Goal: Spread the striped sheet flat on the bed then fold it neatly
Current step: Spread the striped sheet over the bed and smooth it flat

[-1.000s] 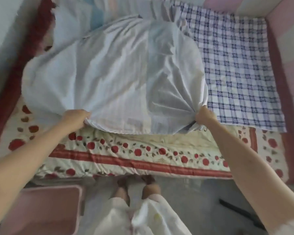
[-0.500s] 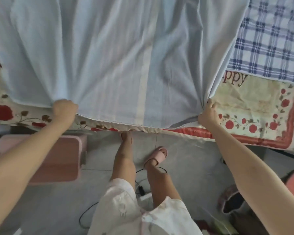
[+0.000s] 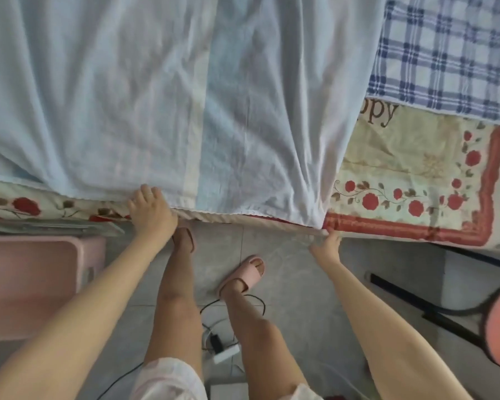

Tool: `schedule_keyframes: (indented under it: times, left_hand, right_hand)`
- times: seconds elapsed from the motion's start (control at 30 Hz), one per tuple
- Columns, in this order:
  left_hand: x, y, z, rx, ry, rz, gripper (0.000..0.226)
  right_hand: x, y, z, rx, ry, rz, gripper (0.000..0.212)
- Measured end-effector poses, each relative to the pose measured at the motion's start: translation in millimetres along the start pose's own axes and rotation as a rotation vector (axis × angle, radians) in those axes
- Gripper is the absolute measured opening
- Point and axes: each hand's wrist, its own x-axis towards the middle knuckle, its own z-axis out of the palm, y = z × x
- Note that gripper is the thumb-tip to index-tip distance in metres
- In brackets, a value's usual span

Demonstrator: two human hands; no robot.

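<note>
Across the bed [image 3: 416,168], a pale-blue striped sheet [image 3: 156,96] lies spread to the near edge.
Left hand [image 3: 152,210] lays its fingers over the hem, grip unclear; right hand [image 3: 326,245] pinches the sheet's near right corner at the mattress edge.

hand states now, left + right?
Left hand: fingers lie on the striped sheet at its near hem; whether it grips cannot be told.
Right hand: pinches the striped sheet's near corner.
</note>
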Motion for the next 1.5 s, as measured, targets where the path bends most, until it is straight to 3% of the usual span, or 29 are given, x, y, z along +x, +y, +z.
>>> schedule_keyframes:
  times: [0.13, 0.23, 0.27, 0.33, 0.4, 0.43, 0.53, 0.63, 0.77, 0.9, 1.0, 1.07, 1.13, 1.27, 1.4, 1.43, 1.5]
  left_hand:
    - [-19.4, 77.3, 42.3, -0.067, 0.268, 0.544, 0.066]
    - [-13.1, 117.6, 58.2, -0.052, 0.299, 0.659, 0.073]
    - [-8.8, 122.4, 57.8, -0.049, 0.298, 0.666, 0.071]
    - [-1.2, 129.3, 60.4, -0.061, 0.313, 0.683, 0.063]
    - [2.2, 126.8, 60.0, -0.104, 0.319, 0.707, 0.060]
    - [3.3, 122.9, 58.9, -0.118, 0.316, 0.711, 0.057]
    - [8.6, 110.0, 50.4, -0.093, 0.317, 0.663, 0.045]
    - [14.6, 102.4, 41.3, -0.040, 0.274, 0.629, 0.041]
    - [20.6, 107.0, 38.6, 0.061, 0.245, 0.664, 0.037]
    - [23.5, 101.4, 39.2, 0.097, 0.276, 0.741, 0.029]
    - [21.5, 100.2, 38.6, 0.087, 0.280, 0.761, 0.021]
    - [21.4, 101.7, 40.7, 0.086, 0.270, 0.744, 0.020]
    - [21.8, 102.3, 42.0, 0.095, 0.254, 0.717, 0.021]
    - [18.8, 105.9, 40.8, 0.084, 0.236, 0.682, 0.019]
    - [15.5, 102.4, 39.4, 0.058, 0.328, 0.702, 0.013]
    - [14.4, 100.6, 39.0, 0.048, 0.346, 0.702, 0.012]
    - [13.2, 97.9, 38.6, 0.039, 0.347, 0.693, 0.013]
  right_hand:
    - [19.6, 4.0, -14.6, 0.391, 0.109, -0.075, 0.042]
    - [44.0, -12.3, -16.8, 0.442, 0.010, -0.153, 0.039]
    - [48.1, -18.0, -14.1, 0.439, -0.018, -0.157, 0.049]
    - [53.6, -19.5, -8.1, 0.411, -0.043, -0.192, 0.091]
    - [53.1, -11.8, -0.8, 0.223, -0.033, -0.341, 0.124]
    - [51.2, -5.0, 2.2, 0.115, -0.021, -0.430, 0.121]
    - [44.4, 3.6, -1.0, -0.087, 0.060, -0.628, 0.083]
    - [47.1, 9.8, -9.5, -0.091, 0.124, -0.661, 0.067]
    - [45.1, 15.3, -24.8, -0.029, 0.198, -0.716, 0.062]
    - [40.2, 22.8, -36.5, 0.160, 0.295, -0.684, 0.057]
    - [43.2, 25.4, -33.2, 0.298, 0.383, -0.467, 0.043]
    - [46.7, 20.1, -29.9, 0.365, 0.475, -0.422, 0.034]
    - [49.7, 10.8, -28.4, 0.351, 0.542, -0.519, 0.028]
    - [54.4, 7.7, -44.2, 0.175, 0.488, -0.697, 0.038]
    - [44.3, 5.8, -83.1, -0.267, 0.863, -1.279, 0.041]
    - [43.9, 4.5, -92.7, -0.320, 0.968, -1.336, 0.045]
    - [48.8, 8.9, -106.5, -0.451, 1.045, -1.256, 0.048]
